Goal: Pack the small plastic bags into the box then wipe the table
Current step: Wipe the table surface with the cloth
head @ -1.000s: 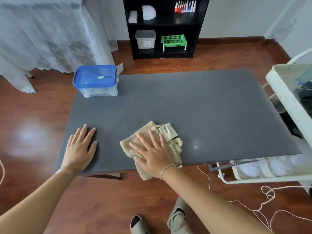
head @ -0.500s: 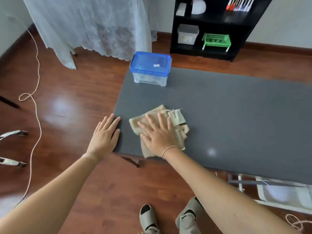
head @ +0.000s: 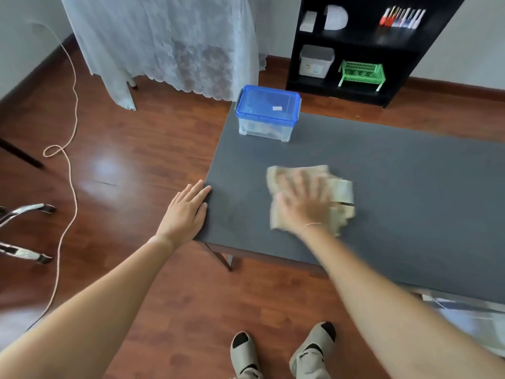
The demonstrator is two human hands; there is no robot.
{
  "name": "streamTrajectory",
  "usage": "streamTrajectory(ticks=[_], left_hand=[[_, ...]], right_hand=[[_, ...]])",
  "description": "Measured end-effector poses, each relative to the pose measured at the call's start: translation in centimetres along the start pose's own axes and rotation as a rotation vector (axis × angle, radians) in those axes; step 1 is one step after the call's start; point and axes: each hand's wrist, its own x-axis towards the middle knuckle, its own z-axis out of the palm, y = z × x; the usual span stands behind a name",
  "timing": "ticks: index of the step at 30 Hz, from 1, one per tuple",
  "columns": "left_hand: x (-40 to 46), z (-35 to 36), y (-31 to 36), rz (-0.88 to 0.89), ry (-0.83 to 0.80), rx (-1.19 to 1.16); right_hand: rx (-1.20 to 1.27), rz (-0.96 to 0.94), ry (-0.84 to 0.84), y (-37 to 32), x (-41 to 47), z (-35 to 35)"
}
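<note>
Pressing flat on a beige cloth (head: 306,198), the right hand (head: 304,206) has its fingers spread and nearly straight, palm down; it grips nothing between the fingers, it only bears on the cloth from above; hand and cloth are both blurred, so the exact folds under the palm cannot be told; a thin band (head: 313,224) circles the right wrist. The cloth lies crumpled on the grey table (head: 410,187), toward the near left part of the top, with a paler flap sticking out to the right of the hand. The left hand (head: 187,212) lies open and flat at the table's left corner, fingers together and extended; the fingertips and the thumb side rest on the edge of the top while the rest of the palm overhangs it; it holds nothing.

The box (head: 269,113) stands at the far left corner of the table, well apart from both hands; it is clear plastic with a blue lid (head: 269,105) shut on top and a small white label on the lid; through the clear wall some pale contents show low inside, too dim to make out as bags.

Behind the table a black shelf (head: 355,45) holds a small grey-lidded bin (head: 316,61), a green basket (head: 360,73) beside it; above them stand a row of pens (head: 401,19).
</note>
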Motion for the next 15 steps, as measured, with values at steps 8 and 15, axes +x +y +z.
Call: streamTrajectory(ticks=[8,15], left_hand=[[0.1,-1.8,-1.4,-0.048,0.039,-0.055],[-0.5,0.0,-0.3,0.05,-0.007,0.031]], right_hand=[[-0.104,-0.638,-0.04,-0.5,-5.4,1.4],[0.038,0.345,-0.019,10.3,1.0,-2.9]])
